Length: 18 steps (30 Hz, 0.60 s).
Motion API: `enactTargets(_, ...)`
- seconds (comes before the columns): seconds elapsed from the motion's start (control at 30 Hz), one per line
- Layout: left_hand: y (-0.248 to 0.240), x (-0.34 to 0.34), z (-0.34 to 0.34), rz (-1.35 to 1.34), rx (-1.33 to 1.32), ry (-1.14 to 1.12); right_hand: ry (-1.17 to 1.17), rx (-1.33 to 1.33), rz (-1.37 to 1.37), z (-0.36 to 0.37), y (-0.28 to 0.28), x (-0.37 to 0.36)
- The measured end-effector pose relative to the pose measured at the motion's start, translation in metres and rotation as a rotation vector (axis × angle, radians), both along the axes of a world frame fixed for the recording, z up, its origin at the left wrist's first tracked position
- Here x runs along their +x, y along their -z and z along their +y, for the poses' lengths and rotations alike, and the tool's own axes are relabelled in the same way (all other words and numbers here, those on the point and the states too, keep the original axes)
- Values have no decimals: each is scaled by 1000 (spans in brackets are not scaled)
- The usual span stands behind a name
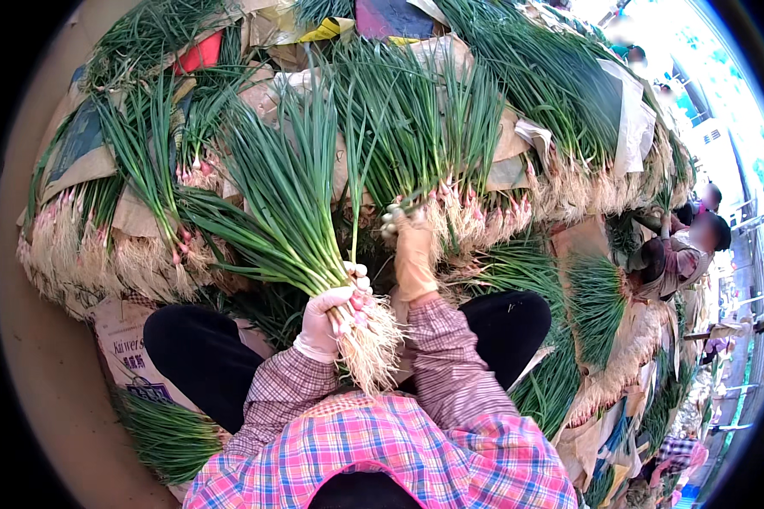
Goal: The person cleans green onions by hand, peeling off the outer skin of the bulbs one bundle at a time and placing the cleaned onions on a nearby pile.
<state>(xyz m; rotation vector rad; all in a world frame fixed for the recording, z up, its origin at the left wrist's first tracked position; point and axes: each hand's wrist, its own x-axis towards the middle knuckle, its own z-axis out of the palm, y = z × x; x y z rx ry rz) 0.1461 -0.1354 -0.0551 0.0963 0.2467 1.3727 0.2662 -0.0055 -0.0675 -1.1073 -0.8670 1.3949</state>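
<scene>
My left hand point(323, 321), in a pale glove, is closed around a bunch of spring onions point(301, 204) just above their roots. The long green leaves fan up and away to the left, while the pinkish bulbs and pale stringy roots point(372, 343) hang toward my lap. Just right of it, my right hand point(412, 254), in a tan glove, reaches to the near edge of a heap of spring onions point(433, 127). Its fingers look curled in and are slightly blurred, close to the bulbs. Whatever they hold is hidden.
More spring onion heaps point(560, 93) lie ahead, layered with brown paper sheets point(136, 212). A printed sack point(123, 339) and a loose bunch point(165, 437) lie at my left. To the right, another person point(675, 259) works beside bunches point(598, 305). A brown wall point(42, 356) curves along the left.
</scene>
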Motion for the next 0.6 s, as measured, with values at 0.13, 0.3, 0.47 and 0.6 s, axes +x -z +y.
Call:
enactTargets(0.13, -8, 1, 1, 0, -14, -63, -372, 451, -935, 0, -24, 5)
enactTargets(0.3, -14, 0, 4, -17, 22, -44, 20, 121, -1231, 76, -50, 55)
enactTargets(0.47, -7, -1, 7, 134, -52, 1, -391, -65, -259, -3, -47, 30)
enactTargets(0.6, 10, -3, 5, 245, -117, 64, -460, -72, -24, -35, -6, 1)
